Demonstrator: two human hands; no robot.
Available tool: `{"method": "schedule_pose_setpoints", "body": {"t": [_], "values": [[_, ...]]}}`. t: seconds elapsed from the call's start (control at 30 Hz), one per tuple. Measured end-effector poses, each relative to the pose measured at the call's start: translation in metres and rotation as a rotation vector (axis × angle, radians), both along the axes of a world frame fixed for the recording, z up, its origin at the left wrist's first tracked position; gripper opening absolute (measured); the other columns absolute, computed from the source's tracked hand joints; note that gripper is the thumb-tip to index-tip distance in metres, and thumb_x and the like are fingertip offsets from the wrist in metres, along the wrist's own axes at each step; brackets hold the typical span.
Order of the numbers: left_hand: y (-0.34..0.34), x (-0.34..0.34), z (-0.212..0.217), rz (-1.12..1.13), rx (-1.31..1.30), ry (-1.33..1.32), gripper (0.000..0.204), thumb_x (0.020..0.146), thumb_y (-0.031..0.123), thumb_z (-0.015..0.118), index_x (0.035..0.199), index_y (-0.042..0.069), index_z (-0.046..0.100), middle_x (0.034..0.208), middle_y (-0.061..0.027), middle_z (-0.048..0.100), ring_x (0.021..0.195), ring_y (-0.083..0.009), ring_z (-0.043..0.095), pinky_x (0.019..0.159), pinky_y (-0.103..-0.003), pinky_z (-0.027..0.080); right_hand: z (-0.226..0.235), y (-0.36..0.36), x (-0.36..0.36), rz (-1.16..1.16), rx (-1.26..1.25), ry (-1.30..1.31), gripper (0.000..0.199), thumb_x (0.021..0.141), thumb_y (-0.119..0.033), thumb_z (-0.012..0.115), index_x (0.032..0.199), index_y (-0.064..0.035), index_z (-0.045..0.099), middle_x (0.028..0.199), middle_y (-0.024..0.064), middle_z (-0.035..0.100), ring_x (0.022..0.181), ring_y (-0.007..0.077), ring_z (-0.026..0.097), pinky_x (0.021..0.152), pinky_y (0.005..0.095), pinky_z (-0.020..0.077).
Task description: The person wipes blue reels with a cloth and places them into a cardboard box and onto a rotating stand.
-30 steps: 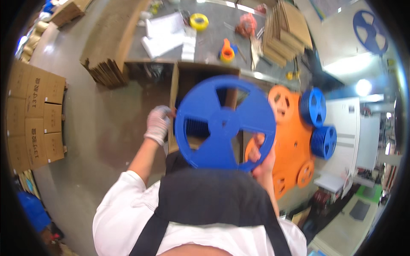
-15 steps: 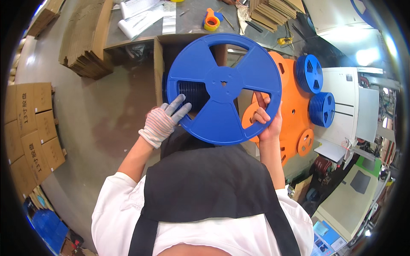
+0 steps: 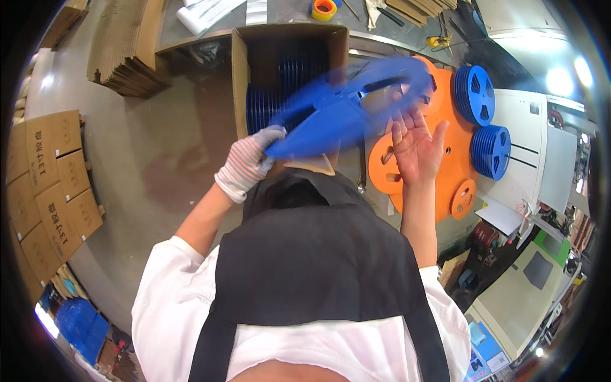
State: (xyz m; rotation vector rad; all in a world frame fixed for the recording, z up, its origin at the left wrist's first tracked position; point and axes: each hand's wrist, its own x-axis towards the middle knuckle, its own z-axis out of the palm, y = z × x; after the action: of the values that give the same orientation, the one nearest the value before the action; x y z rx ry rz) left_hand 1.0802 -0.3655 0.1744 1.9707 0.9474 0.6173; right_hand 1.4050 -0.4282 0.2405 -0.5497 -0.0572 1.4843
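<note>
Reel [image 3: 337, 124] aslant in a gloved left hand [image 3: 248, 160], bare right hand [image 3: 418, 151] spread beside it

The left hand, in a striped knit glove, is curled closed on the near, lower-left edge of the blue reel. From that pinch the reel runs up and away to the right, tilted so that its round face shows as a narrow, blurred oval; nearly all of it lies to the right of the gripping fingers. At its far end the right hand is open, palm toward the camera and thumb held out. Its fingertips overlap the smeared rim, and whether they touch it cannot be told.

Beneath and behind the reel, an open carton [image 3: 240, 76] holds rows of dark blue reels [image 3: 261, 113] standing on edge. Right of the right hand stands an orange frame [image 3: 457, 169] with round orange discs [image 3: 463, 199], and two stacks of blue reels [image 3: 482, 95] are mounted along its right side.

Beyond the carton is a grey workbench [image 3: 280, 11] bearing a tape roll [image 3: 324, 9] and white papers [image 3: 205, 14]. Folded cardboard [image 3: 130, 48] leans in a thick bundle to the left, and stacked cartons [image 3: 56, 191] stand farther out at the left rim.
</note>
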Motion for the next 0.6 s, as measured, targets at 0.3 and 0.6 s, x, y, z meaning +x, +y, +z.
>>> {"method": "schedule_pose_setpoints", "body": {"t": [0.3,0.6], "values": [[-0.027,-0.001,-0.010,0.271,-1.428,-0.863,0.025,0.083,0.019,0.069,0.102,0.007,0.058,0.097,-0.0109,0.062,0.102,-0.0260,0.059,0.089,-0.042,0.050,-0.077,-0.077,0.036,-0.361,-0.577,-0.252,0.050,0.099,-0.045,0.037,0.111,0.0004,0.053,0.119,0.0162,0.057,0.113,0.0284,0.055,0.095,0.0391,0.0489],[-0.003,0.017,0.031,0.055,-0.969,-0.425,0.025,0.077,0.010,0.067,0.100,0.005,0.058,0.092,-0.0066,0.063,0.091,-0.0219,0.062,0.084,-0.036,0.050,-0.083,-0.060,-0.008,-0.183,-0.722,-0.848,0.035,0.098,-0.034,0.046,0.118,-0.0045,0.051,0.126,0.0102,0.053,0.115,0.0234,0.052,0.092,0.0370,0.0455]]}}
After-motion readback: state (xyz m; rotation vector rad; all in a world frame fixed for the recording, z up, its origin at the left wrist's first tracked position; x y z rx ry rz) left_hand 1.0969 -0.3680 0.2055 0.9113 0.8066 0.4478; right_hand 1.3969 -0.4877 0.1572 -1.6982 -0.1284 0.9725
